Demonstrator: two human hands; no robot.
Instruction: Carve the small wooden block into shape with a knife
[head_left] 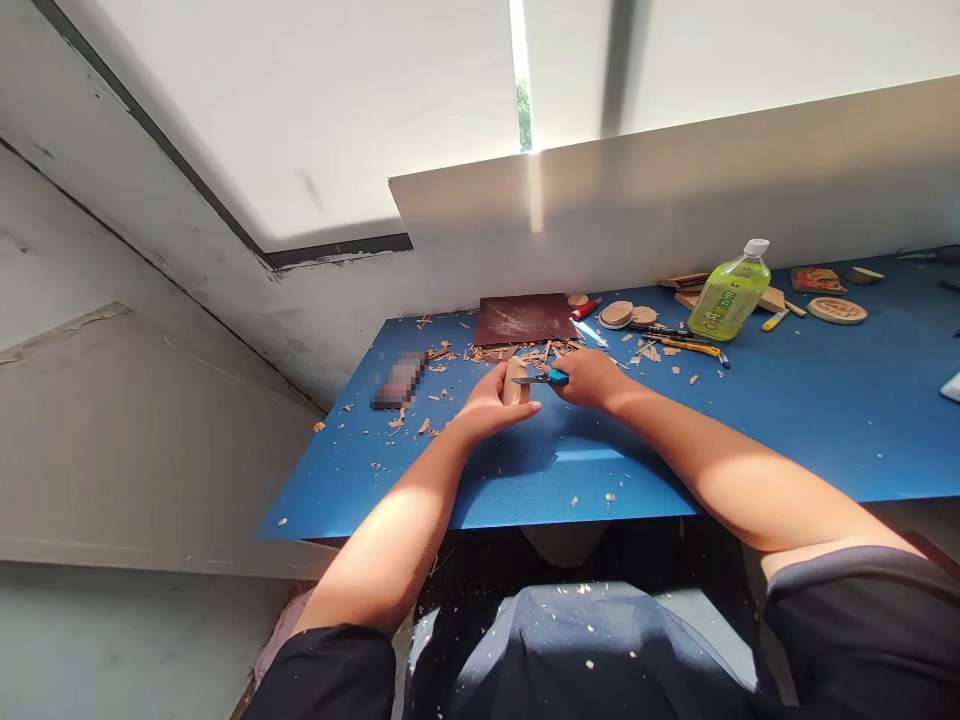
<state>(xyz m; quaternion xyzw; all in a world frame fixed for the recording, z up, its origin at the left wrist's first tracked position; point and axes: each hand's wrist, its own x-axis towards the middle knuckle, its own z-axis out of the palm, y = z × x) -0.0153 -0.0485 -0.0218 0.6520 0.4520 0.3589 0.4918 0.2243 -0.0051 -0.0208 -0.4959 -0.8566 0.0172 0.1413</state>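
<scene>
Chip-dusted dark shirt (577, 650) up front, arms reaching out over a blue bench (825, 420).
Right hand (589, 378) pinches a blue-handled carving knife (541, 378) across a wood block (515, 385) cupped in the curled left hand (491, 405), shavings (495, 352) everywhere.

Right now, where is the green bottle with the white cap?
In the head view, the green bottle stands at the far edge of the blue bench, right of centre, beside a yellow-handled knife.
</scene>
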